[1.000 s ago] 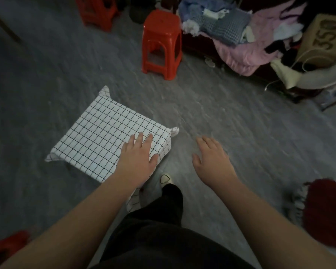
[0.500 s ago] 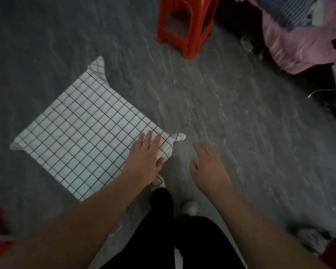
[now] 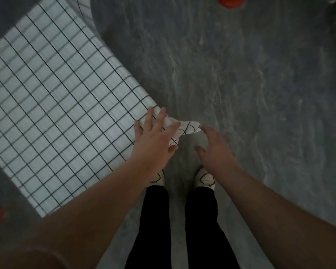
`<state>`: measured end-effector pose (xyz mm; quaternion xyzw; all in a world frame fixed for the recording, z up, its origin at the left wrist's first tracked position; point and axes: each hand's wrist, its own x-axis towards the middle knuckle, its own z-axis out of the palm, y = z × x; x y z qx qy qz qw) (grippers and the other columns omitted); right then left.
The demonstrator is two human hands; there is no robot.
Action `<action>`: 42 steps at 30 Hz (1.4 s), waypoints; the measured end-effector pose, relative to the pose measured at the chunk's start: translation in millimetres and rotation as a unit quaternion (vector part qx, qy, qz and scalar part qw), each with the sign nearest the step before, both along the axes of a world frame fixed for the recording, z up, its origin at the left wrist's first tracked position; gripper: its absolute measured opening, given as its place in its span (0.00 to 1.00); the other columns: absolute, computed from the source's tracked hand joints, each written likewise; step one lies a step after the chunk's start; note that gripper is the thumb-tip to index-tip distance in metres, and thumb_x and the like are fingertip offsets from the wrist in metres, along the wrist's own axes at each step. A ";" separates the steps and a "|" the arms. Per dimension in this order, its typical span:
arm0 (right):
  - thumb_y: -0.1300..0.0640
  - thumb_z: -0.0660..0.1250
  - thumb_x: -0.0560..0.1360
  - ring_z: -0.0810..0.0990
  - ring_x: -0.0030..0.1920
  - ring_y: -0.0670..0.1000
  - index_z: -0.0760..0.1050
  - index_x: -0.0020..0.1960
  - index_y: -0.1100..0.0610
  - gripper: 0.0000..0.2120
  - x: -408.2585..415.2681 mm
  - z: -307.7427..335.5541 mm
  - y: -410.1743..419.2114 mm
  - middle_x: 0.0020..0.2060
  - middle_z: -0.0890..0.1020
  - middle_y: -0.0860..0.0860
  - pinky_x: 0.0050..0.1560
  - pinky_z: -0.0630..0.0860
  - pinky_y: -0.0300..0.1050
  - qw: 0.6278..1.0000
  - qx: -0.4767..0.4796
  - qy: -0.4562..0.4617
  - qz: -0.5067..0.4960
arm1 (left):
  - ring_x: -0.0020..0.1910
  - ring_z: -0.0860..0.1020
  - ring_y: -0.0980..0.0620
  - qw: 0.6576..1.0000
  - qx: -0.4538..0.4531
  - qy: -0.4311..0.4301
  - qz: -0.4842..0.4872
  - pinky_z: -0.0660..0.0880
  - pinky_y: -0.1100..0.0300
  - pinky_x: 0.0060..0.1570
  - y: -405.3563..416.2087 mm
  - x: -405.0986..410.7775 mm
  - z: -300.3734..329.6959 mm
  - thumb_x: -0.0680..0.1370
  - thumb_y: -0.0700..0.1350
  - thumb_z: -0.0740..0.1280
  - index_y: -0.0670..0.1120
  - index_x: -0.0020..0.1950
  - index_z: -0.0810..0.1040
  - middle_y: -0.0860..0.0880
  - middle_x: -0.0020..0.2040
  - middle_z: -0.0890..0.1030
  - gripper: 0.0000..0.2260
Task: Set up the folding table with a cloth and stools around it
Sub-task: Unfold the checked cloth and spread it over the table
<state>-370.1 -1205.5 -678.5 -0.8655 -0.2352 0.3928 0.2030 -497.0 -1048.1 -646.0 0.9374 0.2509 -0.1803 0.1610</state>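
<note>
Legs: black trousers [image 3: 155, 226] and pale shoes [image 3: 206, 178] stand on the grey floor [image 3: 241, 74].
Left hand [image 3: 155, 140]: fingers straight and spread, pressing flat on the near corner of the cloth [image 3: 52, 105].
Right hand [image 3: 215, 150]: fingers loosely spread, one fingertip at the cloth's protruding corner tip (contact unclear).
Cloth: white with a black grid, spread over the tabletop at left.
Stool [image 3: 231, 1]: red, at the top edge, well apart from the cloth.

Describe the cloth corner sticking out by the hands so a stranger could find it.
Start at the white grid-checked cloth covering the table. Follow its near right edge to the left hand lying flat on it. The loose corner flap pokes past that hand toward the right hand, its grid lines curved.
</note>
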 end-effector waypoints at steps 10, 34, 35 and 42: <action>0.58 0.74 0.72 0.75 0.64 0.55 0.72 0.70 0.58 0.28 19.1 -52.5 28.4 0.64 0.77 0.55 0.63 0.72 0.48 0.993 0.000 0.073 -0.097 | 0.80 0.43 0.37 0.997 0.051 -0.030 0.046 0.50 0.27 0.71 -14.9 3.1 -20.6 0.75 0.53 0.67 0.58 0.67 0.71 0.43 0.82 0.51 0.20; 0.57 0.67 0.74 0.64 0.75 0.53 0.63 0.76 0.52 0.31 -20.6 -27.5 20.8 0.74 0.68 0.50 0.72 0.61 0.66 0.977 0.094 -0.074 0.177 | 0.80 0.45 0.36 0.993 0.062 -0.060 0.077 0.49 0.27 0.71 -19.9 2.1 -29.7 0.76 0.47 0.72 0.59 0.64 0.68 0.43 0.82 0.52 0.21; 0.55 0.68 0.74 0.66 0.74 0.51 0.63 0.75 0.49 0.30 -25.3 -28.1 24.2 0.72 0.70 0.48 0.71 0.60 0.68 0.979 0.081 -0.078 0.171 | 0.80 0.45 0.36 0.993 0.066 -0.059 0.076 0.49 0.27 0.71 -20.0 2.1 -31.2 0.75 0.46 0.73 0.59 0.64 0.69 0.43 0.81 0.52 0.22; 0.46 0.59 0.79 0.82 0.55 0.54 0.77 0.61 0.43 0.14 -15.2 -34.7 41.8 0.50 0.85 0.49 0.70 0.61 0.68 0.983 0.056 -0.112 0.136 | 0.79 0.47 0.35 0.992 0.074 -0.074 0.073 0.50 0.26 0.70 -18.6 1.0 -37.0 0.72 0.48 0.75 0.58 0.63 0.71 0.43 0.81 0.54 0.22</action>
